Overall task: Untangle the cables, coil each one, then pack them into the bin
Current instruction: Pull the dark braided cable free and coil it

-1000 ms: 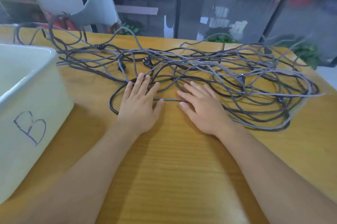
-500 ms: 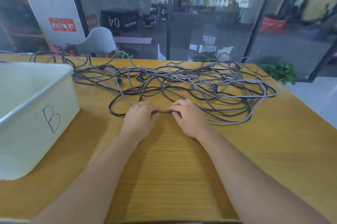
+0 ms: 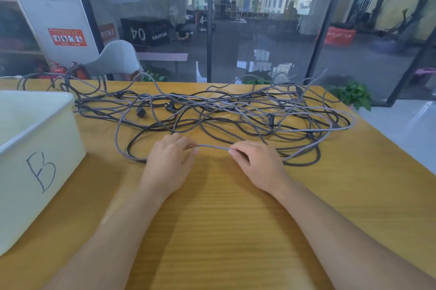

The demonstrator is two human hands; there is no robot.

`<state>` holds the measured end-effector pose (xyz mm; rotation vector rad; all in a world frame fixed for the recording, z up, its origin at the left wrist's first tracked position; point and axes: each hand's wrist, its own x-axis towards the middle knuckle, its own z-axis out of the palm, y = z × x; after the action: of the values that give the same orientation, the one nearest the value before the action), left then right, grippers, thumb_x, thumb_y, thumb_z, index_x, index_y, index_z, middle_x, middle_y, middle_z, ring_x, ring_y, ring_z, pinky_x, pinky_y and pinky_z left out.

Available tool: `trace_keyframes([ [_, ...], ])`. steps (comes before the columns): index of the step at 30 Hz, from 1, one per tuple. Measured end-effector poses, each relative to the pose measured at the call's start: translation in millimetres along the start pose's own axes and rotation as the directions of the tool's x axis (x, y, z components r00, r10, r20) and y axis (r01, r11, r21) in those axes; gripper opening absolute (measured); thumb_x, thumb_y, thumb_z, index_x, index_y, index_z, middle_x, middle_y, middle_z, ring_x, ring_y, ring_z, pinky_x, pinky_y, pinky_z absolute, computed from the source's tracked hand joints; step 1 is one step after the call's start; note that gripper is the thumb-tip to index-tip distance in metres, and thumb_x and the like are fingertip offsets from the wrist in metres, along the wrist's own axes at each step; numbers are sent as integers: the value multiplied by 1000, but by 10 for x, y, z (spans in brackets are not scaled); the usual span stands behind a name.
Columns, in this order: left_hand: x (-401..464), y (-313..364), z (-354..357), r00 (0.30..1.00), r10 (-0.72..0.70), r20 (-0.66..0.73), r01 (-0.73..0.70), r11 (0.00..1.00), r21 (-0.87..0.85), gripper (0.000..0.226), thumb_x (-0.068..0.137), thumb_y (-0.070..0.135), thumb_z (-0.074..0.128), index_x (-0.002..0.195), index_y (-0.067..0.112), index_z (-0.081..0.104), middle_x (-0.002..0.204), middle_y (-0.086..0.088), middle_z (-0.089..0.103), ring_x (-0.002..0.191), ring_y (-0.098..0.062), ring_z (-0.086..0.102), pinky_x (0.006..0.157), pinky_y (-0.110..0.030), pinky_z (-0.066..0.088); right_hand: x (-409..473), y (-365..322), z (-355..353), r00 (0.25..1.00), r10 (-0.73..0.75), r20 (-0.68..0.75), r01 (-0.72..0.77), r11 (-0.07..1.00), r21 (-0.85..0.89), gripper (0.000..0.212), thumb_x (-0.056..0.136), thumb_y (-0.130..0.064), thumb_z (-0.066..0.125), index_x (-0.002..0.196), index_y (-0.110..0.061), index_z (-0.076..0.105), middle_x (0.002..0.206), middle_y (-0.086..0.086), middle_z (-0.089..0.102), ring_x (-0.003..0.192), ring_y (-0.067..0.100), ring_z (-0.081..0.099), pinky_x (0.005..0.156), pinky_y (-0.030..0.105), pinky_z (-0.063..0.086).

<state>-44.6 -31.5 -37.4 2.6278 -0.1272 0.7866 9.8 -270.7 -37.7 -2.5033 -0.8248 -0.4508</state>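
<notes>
- Here, the left hand [image 3: 168, 167] and right hand [image 3: 258, 167] both rest on the table [image 3: 224, 230], near its middle.
- Each hand has its fingers curled and pinches the same grey cable [image 3: 213, 147], which runs in a short straight stretch between the 2 hands.
- Just beyond the hands, the tangle [image 3: 236, 115] of grey and black cables spreads across the far half of the table, touching the knuckles of both.
- From the left hand, a loop curves out leftwards and back into the tangle.
- From the right hand, the cable runs on to the right along the near edge of the tangle.
- The white bin [image 3: 40, 148], marked "B", stands at the table's left edge, apart from the left hand.
</notes>
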Motion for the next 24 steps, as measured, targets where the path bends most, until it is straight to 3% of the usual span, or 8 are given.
trace_keyframes([
  [3, 113, 209, 157, 980, 191, 62, -190, 982, -18, 35, 104, 39, 47, 113, 18, 74, 101, 3, 67, 98, -23, 59, 87, -43, 51, 19, -126, 64, 1000, -20, -22, 22, 997, 78, 25, 108, -37, 50, 101, -26, 72, 84, -15, 66, 76, 7, 58, 64, 32, 48],
  [6, 182, 199, 224, 962, 249, 116, -244, 968, -52, 24, 106, 27, 53, 108, 16, 73, 95, 2, 66, 92, -26, 59, 83, -46, 52, 15, -45, 1, 999, 27, -32, -24, 994, 107, 21, 106, -39, 53, 101, -31, 72, 80, -22, 62, 73, -1, 55, 63, 25, 43],
  [11, 174, -106, 98, 1000, -6, -1, 6, 997, -79, 19, 107, 27, 53, 107, 21, 71, 97, 8, 66, 93, -19, 61, 75, -38, 52, 16, 216, -209, 993, 94, -70, -88, 993, 77, 22, 103, -46, 55, 95, -35, 73, 80, -20, 69, 76, -2, 60, 63, 26, 47],
  [14, 174, -135, 86, 998, -57, -20, 55, 996, -68, 19, 107, 26, 53, 106, 22, 71, 100, 9, 68, 95, -18, 61, 73, -34, 47, 20, 229, -227, 992, 99, -83, -90, 991, 97, 23, 103, -43, 57, 94, -32, 75, 80, -18, 68, 78, 3, 61, 65, 28, 48],
  [18, 141, -153, 52, 1000, -22, -14, 21, 1000, -9, 26, 106, 34, 52, 103, 19, 74, 93, 7, 68, 92, -20, 60, 83, -40, 50, 17, 225, -237, 993, 117, -1, -117, 992, 47, 29, 101, -42, 59, 80, -29, 74, 74, -13, 68, 70, 6, 61, 62, 34, 51],
  [20, 146, -254, -18, 995, -76, -71, 79, 996, 42, 26, 105, 35, 53, 106, 20, 75, 99, 5, 69, 102, -23, 58, 95, -42, 44, 35, 237, -258, 982, 176, 73, -174, 984, -31, 30, 98, -43, 60, 76, -28, 73, 75, -12, 69, 71, 7, 62, 64, 35, 52],
  [22, 137, -374, -103, 975, -164, -147, 180, 978, 108, 23, 104, 34, 57, 113, 22, 75, 113, 2, 68, 117, -25, 53, 105, -44, 35, 36, 227, -263, 979, 188, 77, -188, 982, -11, 20, 96, -44, 62, 85, -34, 75, 82, -16, 68, 79, 4, 62, 69, 33, 53],
  [24, 116, -498, -175, 953, -229, -200, 262, 952, 158, 25, 101, 32, 60, 121, 22, 72, 124, -2, 63, 127, -28, 47, 110, -46, 30, 22, 185, -235, 990, 127, 66, -130, 990, 51, 14, 96, -46, 63, 107, -41, 72, 94, -22, 65, 92, -3, 58, 79, 28, 49],
])
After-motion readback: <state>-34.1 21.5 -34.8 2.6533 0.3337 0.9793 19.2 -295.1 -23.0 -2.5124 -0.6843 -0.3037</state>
